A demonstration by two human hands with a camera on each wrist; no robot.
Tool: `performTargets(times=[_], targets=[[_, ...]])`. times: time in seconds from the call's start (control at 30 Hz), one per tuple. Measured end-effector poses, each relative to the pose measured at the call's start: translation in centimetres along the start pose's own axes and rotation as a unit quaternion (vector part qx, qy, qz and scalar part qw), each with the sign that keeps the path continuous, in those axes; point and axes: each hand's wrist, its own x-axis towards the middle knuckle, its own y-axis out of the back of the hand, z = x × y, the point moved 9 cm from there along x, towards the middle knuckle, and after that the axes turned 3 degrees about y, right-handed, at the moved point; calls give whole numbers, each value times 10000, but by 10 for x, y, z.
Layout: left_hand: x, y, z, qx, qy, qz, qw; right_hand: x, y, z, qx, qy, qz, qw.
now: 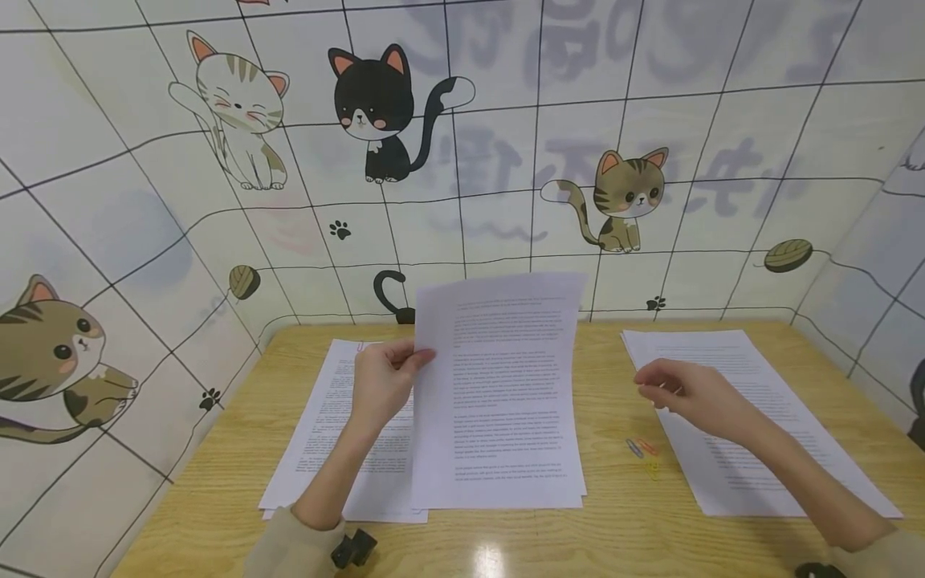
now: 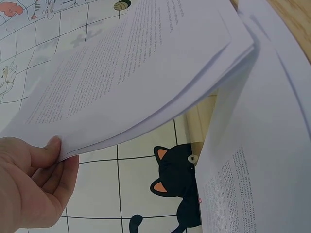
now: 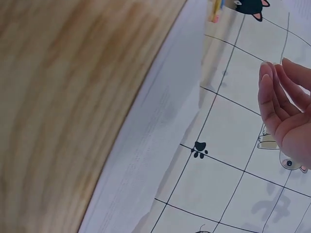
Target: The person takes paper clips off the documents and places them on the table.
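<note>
My left hand (image 1: pixel 386 384) pinches the left edge of a thin sheaf of printed sheets (image 1: pixel 499 385) and holds it tilted up, its bottom edge on the wooden table (image 1: pixel 607 530). In the left wrist view the thumb and fingers (image 2: pixel 46 165) grip the corner of the sheaf (image 2: pixel 131 73). Under that hand lies a left stack of printed pages (image 1: pixel 332 433). My right hand (image 1: pixel 686 393) hovers empty, fingers relaxed, over the left edge of the right stack of pages (image 1: pixel 751 417). In the right wrist view its fingers (image 3: pixel 279 104) are loosely bent and hold nothing.
A few coloured paper clips (image 1: pixel 643 453) lie on the table between the held sheaf and the right stack. Cat-patterned walls (image 1: pixel 462 160) close in the table at back and both sides. A small black object (image 1: pixel 354 548) sits at the near table edge.
</note>
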Motion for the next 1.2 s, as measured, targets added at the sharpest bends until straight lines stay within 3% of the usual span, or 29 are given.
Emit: performTargets(times=[0.2,0.57,1.2], targets=[[0,1,-1,-59,48,-1,10000,4,9,-5,54,-238,340,9991],[0,0,-1,-86,145,-18,9999,10,15,-23,323,-18,864,9957],[0,-3,-6,-366,426,-80,9984,27,5,-52,1112,442,998,9878]])
